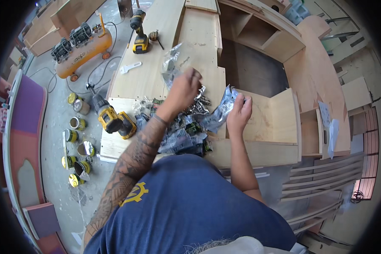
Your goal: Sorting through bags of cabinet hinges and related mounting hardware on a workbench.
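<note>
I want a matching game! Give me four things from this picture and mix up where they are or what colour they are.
Things:
1. air compressor
2. clear plastic bag
3. cans
4. white wrench

Places or colours:
A. on the floor, in a cluster, left of the bench
B. flat on the wooden bench, near the far drill
C. orange tank, on the floor
D. in the right hand

Pairs: 1-C, 2-D, 3-A, 4-B
</note>
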### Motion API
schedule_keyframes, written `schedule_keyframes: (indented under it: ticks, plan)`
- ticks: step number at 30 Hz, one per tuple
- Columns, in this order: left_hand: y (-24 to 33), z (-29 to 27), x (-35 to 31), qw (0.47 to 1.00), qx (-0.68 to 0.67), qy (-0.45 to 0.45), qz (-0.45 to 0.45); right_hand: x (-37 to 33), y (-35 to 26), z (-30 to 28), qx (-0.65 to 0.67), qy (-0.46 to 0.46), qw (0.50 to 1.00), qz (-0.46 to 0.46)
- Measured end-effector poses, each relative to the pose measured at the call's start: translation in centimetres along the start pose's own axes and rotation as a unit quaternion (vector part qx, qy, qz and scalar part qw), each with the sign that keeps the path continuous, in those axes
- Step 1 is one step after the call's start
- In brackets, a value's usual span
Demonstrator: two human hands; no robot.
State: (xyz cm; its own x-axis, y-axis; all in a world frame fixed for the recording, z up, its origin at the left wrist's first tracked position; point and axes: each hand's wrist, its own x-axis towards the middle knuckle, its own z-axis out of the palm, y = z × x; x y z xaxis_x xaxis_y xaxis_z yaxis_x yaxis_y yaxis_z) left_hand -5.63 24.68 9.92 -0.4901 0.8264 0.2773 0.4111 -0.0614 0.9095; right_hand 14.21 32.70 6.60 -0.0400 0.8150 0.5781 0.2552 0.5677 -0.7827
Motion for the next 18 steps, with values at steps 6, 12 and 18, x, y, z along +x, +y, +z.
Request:
schedule_keyframes:
  ticks: [6, 12, 18]
  plan:
    - [-0.2, 2.4, -2.6, 0.984, -0.155, -0.073, -0.052, -0.5, -0.9, 0.9, 0.076, -0.132, 0.988, 0.031]
    - [1.2, 1.9, -3.9, 0.965, -0.209, -0.103, -0.12, -1.0, -1.2, 2.5, 0.157, -0.162, 0.967, 0.123]
    - [1.5, 3.6, -7.8, 0.991, -0.004, 0.035, 0.126, 0.0, 0.9, 4.9, 0.258, -0.094, 0.905, 0.324]
